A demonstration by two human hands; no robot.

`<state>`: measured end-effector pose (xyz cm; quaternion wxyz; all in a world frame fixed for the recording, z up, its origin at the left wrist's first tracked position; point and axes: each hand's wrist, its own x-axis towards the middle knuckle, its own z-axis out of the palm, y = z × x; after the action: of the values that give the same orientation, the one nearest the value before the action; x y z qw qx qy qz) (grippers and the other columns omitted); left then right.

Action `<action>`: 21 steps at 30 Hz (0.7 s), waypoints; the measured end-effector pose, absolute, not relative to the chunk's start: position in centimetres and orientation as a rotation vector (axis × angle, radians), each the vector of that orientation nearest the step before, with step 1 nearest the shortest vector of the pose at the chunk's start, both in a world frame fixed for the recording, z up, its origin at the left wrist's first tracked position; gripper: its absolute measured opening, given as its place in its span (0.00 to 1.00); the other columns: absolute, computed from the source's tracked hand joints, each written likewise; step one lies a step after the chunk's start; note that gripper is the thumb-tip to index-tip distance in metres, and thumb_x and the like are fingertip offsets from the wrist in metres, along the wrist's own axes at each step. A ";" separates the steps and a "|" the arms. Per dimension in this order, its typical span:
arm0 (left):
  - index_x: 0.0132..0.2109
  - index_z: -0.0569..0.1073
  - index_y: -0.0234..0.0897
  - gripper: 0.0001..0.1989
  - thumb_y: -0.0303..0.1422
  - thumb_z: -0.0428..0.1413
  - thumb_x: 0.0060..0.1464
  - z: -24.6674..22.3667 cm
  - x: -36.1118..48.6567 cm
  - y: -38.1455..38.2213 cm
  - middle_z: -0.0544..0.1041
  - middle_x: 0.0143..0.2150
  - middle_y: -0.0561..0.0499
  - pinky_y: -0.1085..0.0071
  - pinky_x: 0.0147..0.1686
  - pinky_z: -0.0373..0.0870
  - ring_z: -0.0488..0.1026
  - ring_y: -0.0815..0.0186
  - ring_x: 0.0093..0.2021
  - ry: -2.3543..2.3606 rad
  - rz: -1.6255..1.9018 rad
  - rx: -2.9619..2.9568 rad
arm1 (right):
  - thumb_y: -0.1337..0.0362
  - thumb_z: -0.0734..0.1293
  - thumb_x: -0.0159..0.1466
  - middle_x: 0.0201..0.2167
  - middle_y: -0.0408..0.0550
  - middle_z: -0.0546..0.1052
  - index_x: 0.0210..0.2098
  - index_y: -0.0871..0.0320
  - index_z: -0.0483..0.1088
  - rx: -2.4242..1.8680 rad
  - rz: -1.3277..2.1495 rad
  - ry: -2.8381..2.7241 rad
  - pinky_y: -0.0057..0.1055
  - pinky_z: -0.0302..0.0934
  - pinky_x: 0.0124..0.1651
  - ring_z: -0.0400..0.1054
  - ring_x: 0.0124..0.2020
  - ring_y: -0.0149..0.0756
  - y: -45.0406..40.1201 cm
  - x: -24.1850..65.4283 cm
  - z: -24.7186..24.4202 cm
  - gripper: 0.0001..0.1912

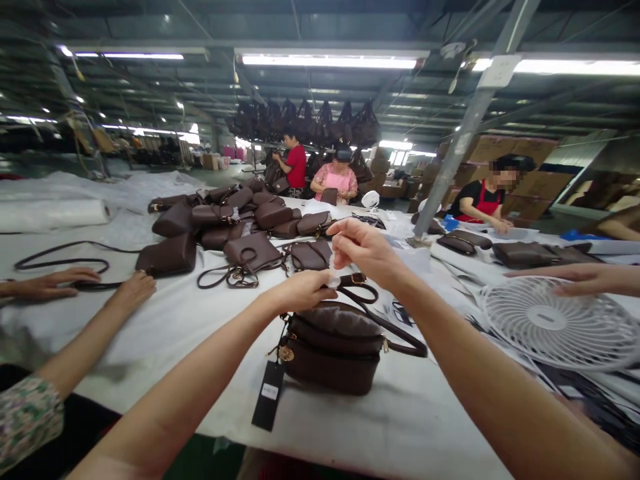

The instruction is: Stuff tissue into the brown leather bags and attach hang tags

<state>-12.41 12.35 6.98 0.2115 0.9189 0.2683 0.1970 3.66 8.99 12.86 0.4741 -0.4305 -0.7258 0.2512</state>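
A dark brown handbag stands upright on the white-covered table in front of me, a black hang tag and a round gold charm at its left side. Above the bag, my left hand is closed around its dark shoulder strap, near the buckle. A small whitish piece shows at those fingertips. My right hand is raised just above and to the right, fingers curled and pinched together; whatever lies between them is too small to make out.
Brown bags are heaped behind on the table. At left, a co-worker's hands touch another bag and its strap. A white fan stands at right, with another person's hand over it. A metal post rises behind.
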 end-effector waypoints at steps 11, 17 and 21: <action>0.49 0.71 0.34 0.19 0.40 0.57 0.54 7.2 -15.5 12.8 0.75 0.43 0.48 0.68 0.45 0.67 0.71 0.63 0.42 0.530 0.912 1.929 | 0.65 0.65 0.61 0.31 0.50 0.77 0.35 0.57 0.71 -1.598 -0.015 -2.483 0.31 0.59 0.34 0.72 0.34 0.41 6.1 4.1 11.5 0.04; 0.46 0.74 0.32 0.22 0.47 0.49 0.60 4.7 -18.5 11.5 0.79 0.39 0.44 0.65 0.43 0.68 0.74 0.60 0.39 0.589 0.838 1.666 | 0.52 0.64 0.62 0.17 0.34 0.62 0.33 0.56 0.64 -1.348 1.309 -2.163 0.23 0.52 0.17 0.58 0.15 0.26 5.2 5.5 12.1 0.13; 0.38 0.78 0.35 0.31 0.50 0.38 0.64 4.5 -18.6 10.8 0.80 0.37 0.46 0.64 0.49 0.66 0.73 0.60 0.41 0.537 0.694 1.981 | 0.44 0.63 0.62 0.18 0.33 0.62 0.35 0.55 0.63 -1.381 1.453 -2.071 0.22 0.53 0.17 0.57 0.15 0.25 5.1 6.1 10.4 0.20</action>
<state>-18.58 10.81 4.49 0.4684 0.8079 0.2188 0.2829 6.10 5.07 10.40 0.1293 -0.4751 -0.7124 0.5001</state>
